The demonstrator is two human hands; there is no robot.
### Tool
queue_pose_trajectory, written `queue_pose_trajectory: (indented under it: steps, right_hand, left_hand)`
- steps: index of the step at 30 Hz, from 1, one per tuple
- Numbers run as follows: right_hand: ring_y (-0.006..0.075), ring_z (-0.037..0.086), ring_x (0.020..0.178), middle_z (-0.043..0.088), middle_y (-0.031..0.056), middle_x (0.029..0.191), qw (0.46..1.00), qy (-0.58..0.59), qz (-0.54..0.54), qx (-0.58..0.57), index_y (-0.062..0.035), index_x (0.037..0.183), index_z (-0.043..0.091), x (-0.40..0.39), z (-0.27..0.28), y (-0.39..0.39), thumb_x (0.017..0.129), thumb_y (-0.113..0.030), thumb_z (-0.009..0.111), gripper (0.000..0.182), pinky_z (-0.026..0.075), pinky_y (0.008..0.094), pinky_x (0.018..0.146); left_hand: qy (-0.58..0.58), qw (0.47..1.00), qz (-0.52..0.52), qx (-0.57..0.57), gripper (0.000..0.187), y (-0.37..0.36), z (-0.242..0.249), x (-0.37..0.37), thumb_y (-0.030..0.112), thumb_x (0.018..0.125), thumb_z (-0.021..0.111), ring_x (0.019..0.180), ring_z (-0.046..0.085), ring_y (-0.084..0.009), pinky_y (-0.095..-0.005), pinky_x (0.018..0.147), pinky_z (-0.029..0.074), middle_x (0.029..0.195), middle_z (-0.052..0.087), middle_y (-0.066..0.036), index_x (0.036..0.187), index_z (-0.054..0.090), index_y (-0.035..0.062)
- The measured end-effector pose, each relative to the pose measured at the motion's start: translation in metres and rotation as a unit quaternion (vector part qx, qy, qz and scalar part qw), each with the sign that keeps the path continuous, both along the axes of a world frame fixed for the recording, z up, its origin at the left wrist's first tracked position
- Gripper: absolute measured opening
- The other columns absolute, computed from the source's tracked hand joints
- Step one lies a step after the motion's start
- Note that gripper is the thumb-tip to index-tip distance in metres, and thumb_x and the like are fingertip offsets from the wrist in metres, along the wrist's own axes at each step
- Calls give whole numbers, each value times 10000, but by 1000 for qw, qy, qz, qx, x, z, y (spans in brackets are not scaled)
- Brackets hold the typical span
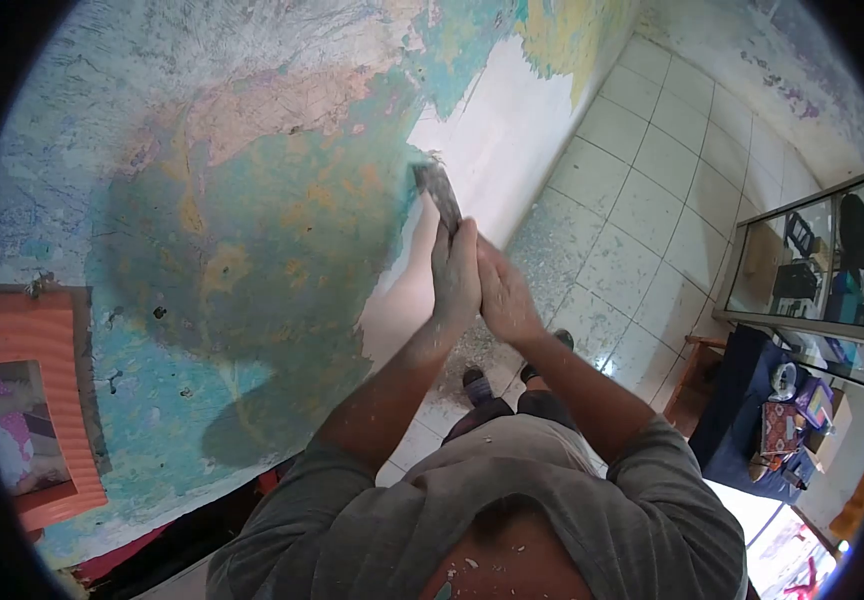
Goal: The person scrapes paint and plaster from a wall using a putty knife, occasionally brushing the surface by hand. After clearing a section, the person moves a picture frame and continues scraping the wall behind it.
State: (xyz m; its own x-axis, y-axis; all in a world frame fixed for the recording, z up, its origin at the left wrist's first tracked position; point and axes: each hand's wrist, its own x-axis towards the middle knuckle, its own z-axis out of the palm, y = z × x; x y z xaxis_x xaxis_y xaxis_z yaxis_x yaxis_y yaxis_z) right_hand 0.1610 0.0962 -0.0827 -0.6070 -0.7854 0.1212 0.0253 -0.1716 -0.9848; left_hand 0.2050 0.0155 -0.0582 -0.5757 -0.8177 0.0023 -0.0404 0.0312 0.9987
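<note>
So from where I'm watching the feed, both hands are wrapped together around the handle of a flat grey metal scraper [439, 194], blade pointing up and pressed against the patchy teal-and-orange painted wall [202, 230]. The left hand [455, 278] is clenched on the handle, fingers curled tight round it, and the right hand [503, 296] is pushed up against it from the other side, grasping the same handle. The two are touching, basically one grip. Both are dusted with pale flecks.

The blade tip sits right on the edge where the coloured paint ends and a bare whitish strip of wall [497, 130] begins. The scraper is tilted a bit to the left.

Below the hands there's the white square-tiled floor [652, 200], with a scatter of paint chips [542, 260] near the base of the wall. The person's dark shoes [479, 383] stand on those tiles, just beside the wall. A grey t-shirt [512, 500] fills the bottom of the view, speckled with flakes too.

Off to the left, an orange-framed picture [37, 400] hangs on the wall. On the right there's a glass-fronted cabinet [817, 265], with a dark blue cloth-covered tabletop [742, 420] below it carrying small cluttered items I can't make out.
</note>
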Motion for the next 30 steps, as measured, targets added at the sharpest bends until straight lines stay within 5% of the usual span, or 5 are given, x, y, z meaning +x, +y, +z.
queue_pose_trajectory:
  steps: [11, 16, 22, 25, 30]
  right_hand:
    - [286, 588, 1191, 625, 233, 1279, 991, -121, -64, 0, 25, 1448, 462, -68, 56, -44, 1088, -310, 357, 503, 426, 356, 1044]
    - [306, 511, 1327, 532, 256, 1402, 995, 91, -35, 9, 18, 1480, 419, -25, 20, -8, 1085, -263, 267, 508, 360, 413, 1128]
    - [306, 376, 1441, 432, 226, 1513, 996, -58, 41, -49, 111, 1456, 388, 31, 33, 12, 1076, -171, 288, 485, 245, 359, 1189]
    - [294, 451, 1386, 490, 226, 1461, 997, -56, 29, -42, 53, 1478, 399, 7, 41, -24, 1088, -203, 314, 474, 316, 363, 1149]
    - [329, 539, 1291, 570, 231, 1375, 999, -36, 18, 11, 14, 1466, 433, 6, 64, -5, 1082, -243, 335, 472, 385, 372, 1096]
  left_hand:
    - [-31, 991, -69, -113, 469, -53, 50, -88, 266, 994, 493, 1075, 532, -246, -366, 982, 415, 1158, 597, -185, 1315, 523, -75]
    - [-41, 997, -49, -48, 494, -17, 24, -33, 250, 1022, 460, 1159, 500, -260, -381, 1029, 380, 1296, 534, -193, 1399, 451, -69]
    - [5, 1000, 16, 22, 496, 6, 39, 22, 215, 1029, 472, 1176, 509, -208, -336, 1021, 400, 1286, 554, -162, 1416, 423, -92]
    - [-5, 999, -43, -8, 275, -37, 60, -5, 239, 1043, 470, 878, 467, -140, -314, 796, 423, 940, 520, -37, 1092, 545, -21]
    - [-12, 997, -40, -63, 333, -15, 50, 7, 245, 1042, 465, 973, 517, -186, -317, 894, 429, 1048, 570, -104, 1189, 538, -45]
